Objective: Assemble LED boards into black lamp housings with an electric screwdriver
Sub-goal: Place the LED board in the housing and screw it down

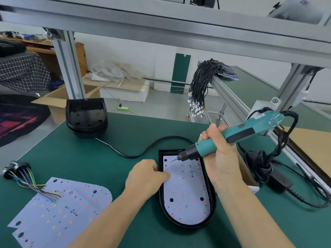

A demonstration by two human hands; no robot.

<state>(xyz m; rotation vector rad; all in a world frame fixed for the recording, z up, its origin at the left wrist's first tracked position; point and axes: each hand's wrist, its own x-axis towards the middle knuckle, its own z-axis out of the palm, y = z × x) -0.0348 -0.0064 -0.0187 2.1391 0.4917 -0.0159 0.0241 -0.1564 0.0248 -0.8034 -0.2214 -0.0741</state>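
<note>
Right hand (221,154) wrapped around the teal electric screwdriver (232,136), fingers curled tight on the lower grip, tool tilted with its top toward the right edge of the worktop (89,158). Bit tip sits on a small screw (170,161) at the far-left corner of the LED board (186,192). That board lies flat inside the black lamp housing (212,199), which sits near the middle of the worktop's front edge, rounded end toward the person. Left hand (146,176) rests on the housing's left rim, fingers curled, thumb stretched onto the board's left edge, pressing it down; not gripping anything that I can see. One more screw (186,206) shows near the board's rounded end. Loose LED boards (59,213) are stacked at the front-left corner, overlapping each other, with a multicoloured wire harness (26,178) lying across the top one and its black connector end toward the left edge. Stack of empty black housings (86,118) stands at the far-left part of the worktop, open side facing up and forward. Black power cable (143,149) snakes across the worktop from that stack toward the housing's far end. Screwdriver's coiled cord (286,133) drops to a black adapter (276,179) by the right edge. Bundle of black leads with white plugs (202,86) hangs over the aluminium rail (231,97) beyond the far-right corner.
</note>
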